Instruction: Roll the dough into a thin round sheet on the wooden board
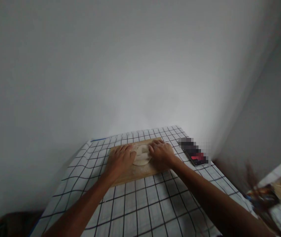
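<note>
A flattened round of pale dough (141,162) lies on a wooden board (133,174). Across its middle runs a pale bar, which looks like a rolling pin (142,155) close to the dough in colour. My left hand (122,158) is over the bar's left end, with its thumb at the dough's left edge. On the other side, my right hand (160,151) covers the right end, thumb toward the dough. The fingers of both hands bend forward and down; what lies under the palms is hidden.
A white cloth with dark grid lines (130,204) covers the table. To the right of the board lies a phone (194,156), partly pixelated. A plain wall (140,65) rises behind the table. Blurred items (266,197) stand lower down at far right.
</note>
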